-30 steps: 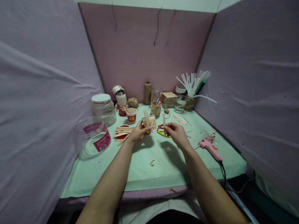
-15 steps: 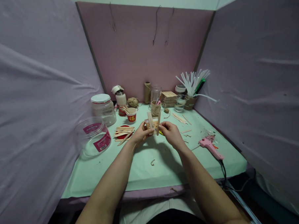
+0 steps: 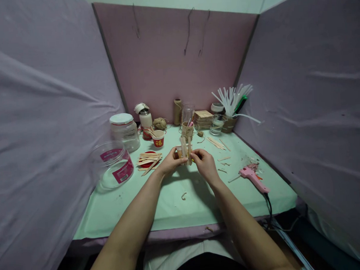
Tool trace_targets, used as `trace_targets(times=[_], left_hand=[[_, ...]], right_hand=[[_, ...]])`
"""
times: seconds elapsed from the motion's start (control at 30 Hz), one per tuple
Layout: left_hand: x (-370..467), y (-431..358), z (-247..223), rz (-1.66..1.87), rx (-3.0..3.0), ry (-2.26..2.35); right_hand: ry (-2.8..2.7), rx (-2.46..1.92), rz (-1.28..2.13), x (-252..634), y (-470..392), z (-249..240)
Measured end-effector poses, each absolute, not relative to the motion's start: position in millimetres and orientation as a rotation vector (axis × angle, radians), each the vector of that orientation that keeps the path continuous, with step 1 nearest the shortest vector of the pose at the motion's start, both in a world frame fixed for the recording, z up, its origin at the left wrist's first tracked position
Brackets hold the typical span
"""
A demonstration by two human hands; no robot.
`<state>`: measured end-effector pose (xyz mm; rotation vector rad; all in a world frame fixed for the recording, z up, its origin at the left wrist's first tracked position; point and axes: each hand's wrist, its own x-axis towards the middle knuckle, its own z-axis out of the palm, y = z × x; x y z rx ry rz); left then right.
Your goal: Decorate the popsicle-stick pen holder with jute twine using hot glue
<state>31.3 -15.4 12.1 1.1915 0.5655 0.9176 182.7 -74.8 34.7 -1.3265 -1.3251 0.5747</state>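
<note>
My left hand is closed round the left side of a small patterned cup that has upright wooden sticks on its near side. With fingers pinched, my right hand holds another upright wooden stick against the cup, just right of the others. A bit of something yellow shows by my right fingertips. Left of the hands, loose wooden sticks lie piled on a red dish. A pink glue gun rests on the right side of the table.
Clear tubs and a white-lidded jar stand at the left. Along the back are a red cup, twine, a wrapped cup, a water glass and a pot of white glue sticks. More sticks lie right.
My right hand has brought its stick leftward, closer to the sticks on the cup. The cup has turned slightly in my left hand and moved a little right.
</note>
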Motion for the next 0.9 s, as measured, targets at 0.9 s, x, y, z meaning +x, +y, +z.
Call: trace_targets(times=[0.9], left_hand=[[28.9, -12.5, -1.9, 0.839, 1.648, 0.766]], right_hand=[[-1.377, -1.456, 0.460, 188.2, -91.4, 1.2]])
